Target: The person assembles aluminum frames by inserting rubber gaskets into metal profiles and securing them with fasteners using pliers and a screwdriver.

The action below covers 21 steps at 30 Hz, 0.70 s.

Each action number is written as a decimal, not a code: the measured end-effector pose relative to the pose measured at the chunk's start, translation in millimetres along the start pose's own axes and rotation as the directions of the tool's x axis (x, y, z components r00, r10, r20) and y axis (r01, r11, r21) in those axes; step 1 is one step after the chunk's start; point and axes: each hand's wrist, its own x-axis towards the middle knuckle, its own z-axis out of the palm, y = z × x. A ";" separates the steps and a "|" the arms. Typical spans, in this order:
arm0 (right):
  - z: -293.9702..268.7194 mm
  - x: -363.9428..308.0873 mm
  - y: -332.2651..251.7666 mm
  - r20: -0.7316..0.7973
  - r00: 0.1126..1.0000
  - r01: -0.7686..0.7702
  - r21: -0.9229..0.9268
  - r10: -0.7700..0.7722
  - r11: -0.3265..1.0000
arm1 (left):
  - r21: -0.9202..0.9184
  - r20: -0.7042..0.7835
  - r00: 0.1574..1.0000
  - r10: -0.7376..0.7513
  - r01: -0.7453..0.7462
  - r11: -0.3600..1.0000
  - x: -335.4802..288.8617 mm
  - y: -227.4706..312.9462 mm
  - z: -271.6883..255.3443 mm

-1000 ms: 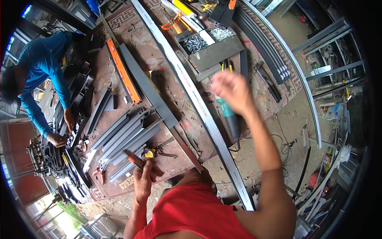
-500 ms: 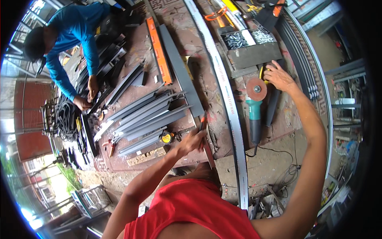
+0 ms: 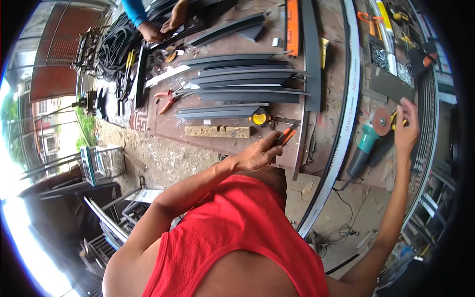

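My left hand (image 3: 258, 154) is shut on a small orange-handled tool (image 3: 285, 135), held at the near edge of the rusty work surface (image 3: 232, 143). A yellow tape measure (image 3: 259, 118) and a wooden block (image 3: 217, 131) lie just beyond it. My right hand (image 3: 406, 131) is stretched out with its fingers apart. It hovers beside the disc of a teal angle grinder (image 3: 367, 142), which lies on the ground, and touches a yellow-handled tool (image 3: 397, 118). A long curved metal rail (image 3: 347, 99) runs between my two hands.
Several dark metal bars (image 3: 242, 79) lie side by side on the surface, with an orange level (image 3: 292, 20) behind them. Red pliers (image 3: 166, 97) lie left. A tray of small parts (image 3: 391, 62) sits far right. Another person's hands (image 3: 163, 24) work at the top left, near black cables (image 3: 111, 44).
My right hand has set the angle grinder down and opened beside it. My left hand has kept the orange-handled tool and moved up to the surface's edge. The view has swung left.
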 end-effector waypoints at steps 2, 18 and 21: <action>43.7 -47.7 -44.9 0.129 0.991 -0.074 0.297 0.037 0.952 | 0.080 -0.065 0.998 0.001 0.004 0.997 -34.2 -14.7 -18.8; 334.3 -209.9 -320.4 0.667 0.443 -0.895 0.373 0.600 0.246 | -0.259 -0.245 0.962 0.122 -0.186 0.948 -229.8 -94.7 -201.6; 364.2 -206.8 -307.2 0.602 0.442 -0.862 0.490 0.665 0.130 | -0.250 -0.281 0.946 0.161 -0.234 0.939 -256.1 -93.2 -226.1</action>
